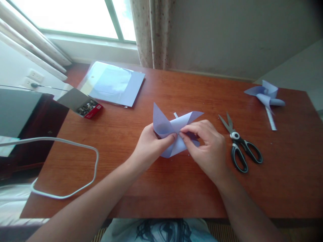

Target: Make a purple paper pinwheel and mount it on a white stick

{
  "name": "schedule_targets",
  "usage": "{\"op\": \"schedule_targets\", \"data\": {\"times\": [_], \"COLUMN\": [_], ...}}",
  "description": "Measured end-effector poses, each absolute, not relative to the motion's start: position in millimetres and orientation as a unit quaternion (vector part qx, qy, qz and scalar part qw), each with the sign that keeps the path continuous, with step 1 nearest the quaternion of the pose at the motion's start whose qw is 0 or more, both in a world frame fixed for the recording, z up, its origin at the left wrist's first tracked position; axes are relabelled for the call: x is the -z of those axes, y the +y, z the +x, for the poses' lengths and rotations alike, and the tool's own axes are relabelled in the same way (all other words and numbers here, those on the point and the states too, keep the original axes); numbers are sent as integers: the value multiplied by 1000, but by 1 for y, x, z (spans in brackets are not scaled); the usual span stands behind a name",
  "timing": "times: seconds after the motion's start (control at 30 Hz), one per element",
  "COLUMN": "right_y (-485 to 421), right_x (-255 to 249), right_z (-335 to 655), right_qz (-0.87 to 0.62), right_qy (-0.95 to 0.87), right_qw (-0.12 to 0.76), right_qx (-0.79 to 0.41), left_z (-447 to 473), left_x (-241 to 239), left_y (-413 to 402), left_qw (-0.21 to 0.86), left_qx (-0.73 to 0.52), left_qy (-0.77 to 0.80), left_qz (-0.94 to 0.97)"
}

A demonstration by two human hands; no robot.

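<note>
A pale lilac paper pinwheel (181,121), its blades folded in toward the middle, is between my hands above the table. My left hand (153,141) grips it from the left, thumb pressed near its centre and the other fingers hidden behind the paper. From the right, my right hand (207,144) pinches at the same centre with thumb and forefinger; any small part between those fingertips is too small to make out. Past the far side of the pinwheel shows the end of a white paper stick (176,115).
Open-bladed scissors (235,136) lie right of my hands. A finished-looking pinwheel (267,97) on a white stick rests at the far right. Paper sheets in a clear sleeve (113,82) lie at the back left, near an open box (83,104). A white cable (97,158) loops over the left side.
</note>
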State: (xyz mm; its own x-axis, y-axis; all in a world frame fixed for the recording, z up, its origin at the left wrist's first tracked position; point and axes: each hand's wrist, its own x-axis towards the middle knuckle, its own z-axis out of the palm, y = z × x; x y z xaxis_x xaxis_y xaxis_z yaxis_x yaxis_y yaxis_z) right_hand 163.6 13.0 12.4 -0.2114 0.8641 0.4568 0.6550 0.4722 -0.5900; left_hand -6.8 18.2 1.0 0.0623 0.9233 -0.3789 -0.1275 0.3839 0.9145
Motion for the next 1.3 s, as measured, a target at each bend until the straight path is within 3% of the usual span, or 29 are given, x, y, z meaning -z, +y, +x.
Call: {"op": "schedule_targets", "data": {"times": [0.3,0.7,0.9,1.17,1.3], "right_y": [19,15,26,30,29], "right_x": [-13,-20,-9,-3,-1], "right_z": [180,180,192,179,174], "right_qz": [-544,-524,-569,-479,-461], "right_qy": [-606,-662,-594,-485,-415], "right_qw": [555,511,476,400,397], "right_qx": [-169,-163,-312,-612,-677], "left_z": [-14,-17,-16,-11,-10], "left_x": [-4,1,0,-6,-7], "left_y": [23,23,23,20,19], "left_qw": [604,574,607,641,653], "left_qx": [-457,-481,-483,-460,-451], "left_qy": [557,559,543,522,516], "left_qz": [341,355,323,324,324]}}
